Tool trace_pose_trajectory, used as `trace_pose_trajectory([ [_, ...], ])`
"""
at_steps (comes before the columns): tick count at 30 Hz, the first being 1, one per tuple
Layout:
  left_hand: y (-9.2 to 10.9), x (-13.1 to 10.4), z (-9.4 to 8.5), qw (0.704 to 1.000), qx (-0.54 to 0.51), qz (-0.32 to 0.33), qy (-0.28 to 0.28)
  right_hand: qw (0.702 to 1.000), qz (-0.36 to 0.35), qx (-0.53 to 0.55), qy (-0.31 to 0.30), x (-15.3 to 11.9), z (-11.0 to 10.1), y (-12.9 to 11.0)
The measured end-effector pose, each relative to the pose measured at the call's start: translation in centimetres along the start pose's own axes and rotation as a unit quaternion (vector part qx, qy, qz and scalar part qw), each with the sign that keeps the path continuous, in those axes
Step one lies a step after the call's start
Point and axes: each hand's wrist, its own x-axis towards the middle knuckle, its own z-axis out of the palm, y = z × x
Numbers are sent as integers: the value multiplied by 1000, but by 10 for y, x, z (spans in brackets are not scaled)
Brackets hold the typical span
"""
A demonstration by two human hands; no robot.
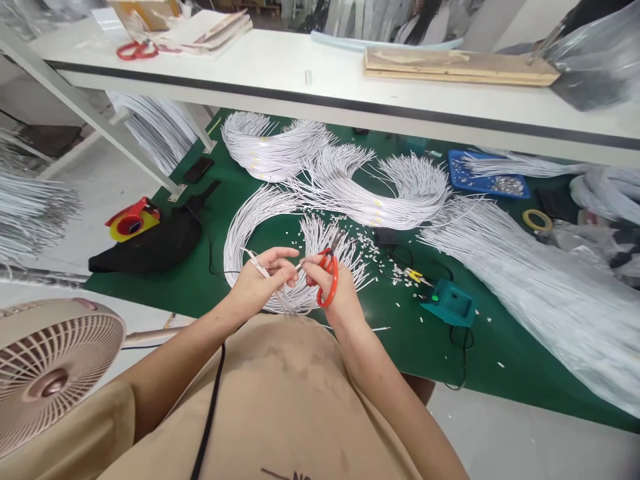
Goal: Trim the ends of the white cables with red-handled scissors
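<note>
White wire (256, 263) runs through my left hand (263, 283), its fingers curled around it, while my right hand (340, 293) grips red-handled scissors (335, 280), blades pointing up and away from me, thumb and forefinger pinched close to my left fingertips — whether they, too, have hold of the wire I cannot tell. Both hands are above a looped bundle of white wires (240, 230) on a green work surface (375, 340), its cut ends fanned out just beyond the scissors. Small white pieces (369, 248) lie scattered to the right, near yellow-handled cutters (414, 275) and a teal device (453, 303). More bundled wires (395, 212) curve across the surface beyond, with a blue tray (487, 175) of small parts and a roll of tape (537, 220) at the far right. To my left sit a red-and-yellow tape dispenser (133, 221), a black bag (150, 243) and a beige fan (55, 373). Overhead — on a white shelf (270, 70) — rest a second pair of red-handled shears (136, 50) and wooden boards (460, 67).
</note>
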Motion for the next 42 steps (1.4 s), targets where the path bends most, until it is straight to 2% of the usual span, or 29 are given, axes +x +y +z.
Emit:
trace_pose_trajectory([
  [4,-2,0,4,994,-72,-7,-83,998,40,43,-31,4,2,10],
  [6,-2,0,5,992,-78,-13,-95,1000,30,8,-4,6,0,14],
  [10,-1,4,1,995,-55,-29,-74,988,-89,-69,108,3,-6,5],
  [13,-3,9,-3,997,-43,-43,-57,970,-177,-114,126,-6,-6,-12],
  [15,-4,11,-5,995,-53,-52,-66,953,-223,-160,130,-12,-3,-22],
  [17,-3,13,-5,993,-63,-54,-82,938,-252,-211,106,-16,1,-26],
  [21,0,13,-3,995,-36,-47,-77,911,-257,-322,-15,-13,10,-21],
  [24,2,12,-1,996,-13,-44,-75,898,-245,-363,-36,-10,13,-17],
  [26,1,12,-2,996,-2,-46,-78,909,-237,-341,-32,-8,11,-18],
  [28,0,12,-5,995,3,-61,-80,932,-228,-281,-11,-7,3,-23],
  [31,-2,11,-13,993,23,-91,-71,957,-207,-180,89,-6,-23,-31],
  [34,-3,9,-22,991,64,-103,-53,951,-194,-123,207,-7,-58,-34],
  [36,-4,8,-27,988,99,-108,-42,941,-201,-85,259,-12,-82,-33],
  [39,-5,7,-28,979,159,-123,-40,932,-205,-33,298,-22,-113,-29],
  [42,-5,9,-24,970,194,-137,-59,929,-189,-5,318,-30,-133,-22],
])
